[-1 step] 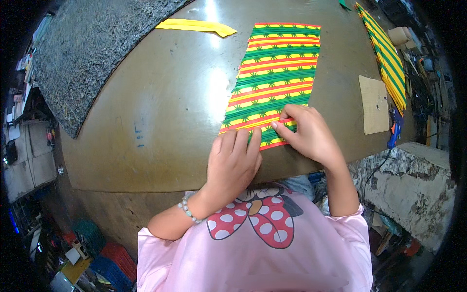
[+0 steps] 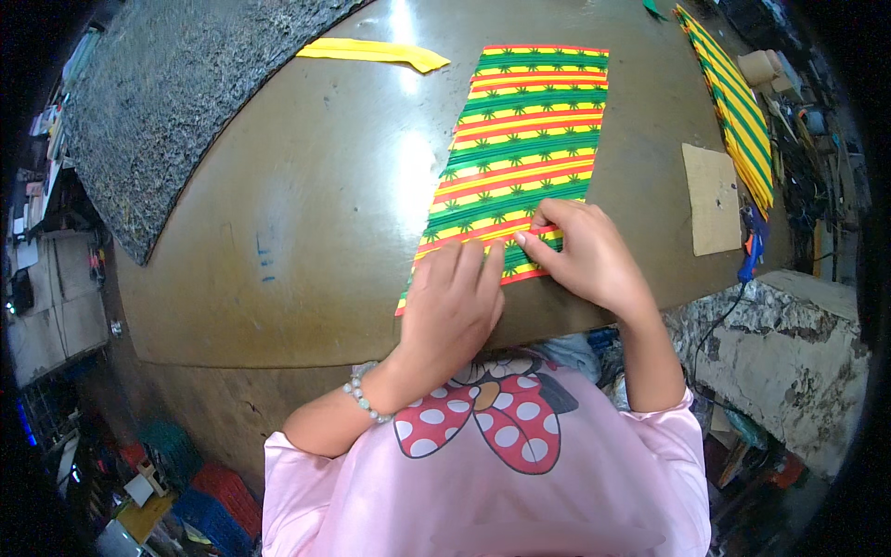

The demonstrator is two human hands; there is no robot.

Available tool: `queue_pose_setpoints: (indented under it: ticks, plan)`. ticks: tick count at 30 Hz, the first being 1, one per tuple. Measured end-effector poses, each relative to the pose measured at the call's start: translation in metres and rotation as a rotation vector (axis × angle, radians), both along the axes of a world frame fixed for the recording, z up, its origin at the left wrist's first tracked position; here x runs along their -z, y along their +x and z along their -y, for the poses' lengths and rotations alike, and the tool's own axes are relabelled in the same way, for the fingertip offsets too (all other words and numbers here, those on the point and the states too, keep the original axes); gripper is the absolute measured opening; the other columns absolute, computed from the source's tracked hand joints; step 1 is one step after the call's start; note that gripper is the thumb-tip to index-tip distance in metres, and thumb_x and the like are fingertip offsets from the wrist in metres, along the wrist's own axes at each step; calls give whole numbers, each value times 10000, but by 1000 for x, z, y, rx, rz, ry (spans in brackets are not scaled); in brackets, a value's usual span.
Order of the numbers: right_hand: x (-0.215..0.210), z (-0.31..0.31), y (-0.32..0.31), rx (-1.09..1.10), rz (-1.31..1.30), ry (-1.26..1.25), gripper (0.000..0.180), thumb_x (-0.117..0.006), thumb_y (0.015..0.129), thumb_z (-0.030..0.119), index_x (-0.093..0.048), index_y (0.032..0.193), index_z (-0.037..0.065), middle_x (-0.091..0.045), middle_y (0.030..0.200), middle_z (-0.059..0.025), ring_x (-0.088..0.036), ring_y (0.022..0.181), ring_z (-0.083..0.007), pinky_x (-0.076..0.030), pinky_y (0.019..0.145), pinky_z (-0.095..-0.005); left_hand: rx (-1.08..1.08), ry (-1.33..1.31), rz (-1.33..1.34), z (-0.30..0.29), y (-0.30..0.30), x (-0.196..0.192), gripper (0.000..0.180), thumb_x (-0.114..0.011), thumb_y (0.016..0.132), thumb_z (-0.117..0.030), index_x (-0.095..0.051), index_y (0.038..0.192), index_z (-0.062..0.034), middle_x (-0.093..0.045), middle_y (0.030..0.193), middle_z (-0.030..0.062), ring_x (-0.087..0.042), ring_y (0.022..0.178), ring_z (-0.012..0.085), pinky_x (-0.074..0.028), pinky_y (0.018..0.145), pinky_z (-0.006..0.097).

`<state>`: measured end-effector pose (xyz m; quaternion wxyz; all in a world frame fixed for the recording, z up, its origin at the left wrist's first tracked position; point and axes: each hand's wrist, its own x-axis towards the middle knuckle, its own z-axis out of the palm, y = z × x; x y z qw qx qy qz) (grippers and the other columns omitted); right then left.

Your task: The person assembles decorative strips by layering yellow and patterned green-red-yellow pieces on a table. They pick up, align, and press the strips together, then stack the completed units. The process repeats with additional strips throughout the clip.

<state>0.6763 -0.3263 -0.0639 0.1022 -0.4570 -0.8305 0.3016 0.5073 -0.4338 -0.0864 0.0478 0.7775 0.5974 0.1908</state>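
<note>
A piece of striped cloth [image 2: 529, 148], green, yellow and red with dark leaf shapes, lies lengthwise on the brown table in front of me. My left hand [image 2: 452, 292] rests on its near left part, fingers stretched forward and lying on the cloth; the thumb is hidden. Closer to the right edge, my right hand [image 2: 589, 252] pinches the cloth between thumb and index finger along a red stripe. The cloth's near left corner shows beside my left hand, and a short strip of it shows between the two hands.
A yellow strip [image 2: 380, 54] lies at the back, running under a rough grey slab [image 2: 186, 102] at far left. On the right are a brown cardboard piece [image 2: 713, 200], striped folded cloth [image 2: 733, 111] and a blue glue gun [image 2: 750, 252] with a cord.
My left hand has shifted slightly up and right, and the cloth's near left corner has come into view beside it. My right hand stays nearly still, pinching the cloth.
</note>
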Motion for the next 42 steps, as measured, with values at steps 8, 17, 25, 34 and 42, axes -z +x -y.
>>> queue_pose_setpoints:
  ticks: [8,17,25,34,42]
  plan:
    - [-10,4,22,267,-60,-159,262,-752,848,221,-664,864,-25,-645,728,-173,-627,618,-298,-476,571,-404,29,59,20,-5,6,7,522,-682,780,-125,-578,1276,0,-574,1036,102,-570,1006,276,-492,889,384]
    - [0,5,25,258,-71,-93,241,-715,875,199,-638,852,-29,-609,710,-194,-614,614,-317,-468,575,-419,37,5,-45,-5,4,1,490,-672,788,-186,-614,1249,-30,-535,990,56,-508,887,203,-462,831,351]
    - [2,6,24,257,-9,-59,250,-696,884,197,-584,814,-15,-619,740,-211,-621,684,-395,-473,625,-473,34,-15,37,-4,2,1,550,-708,783,-149,-587,1313,-61,-522,947,64,-500,890,240,-453,801,375]
    - [-2,13,27,316,61,52,213,-702,879,176,-582,880,-1,-645,845,-182,-620,785,-406,-491,697,-481,3,16,-12,-7,11,1,549,-716,778,-169,-605,1314,-142,-498,984,78,-495,916,258,-419,805,402]
    - [20,53,27,148,26,486,429,-621,762,-6,-623,1191,-3,-594,1183,-107,-560,1059,-296,-457,859,-412,-29,-15,20,-12,14,-2,488,-713,791,-166,-634,1273,-167,-540,1053,100,-518,980,281,-426,836,416]
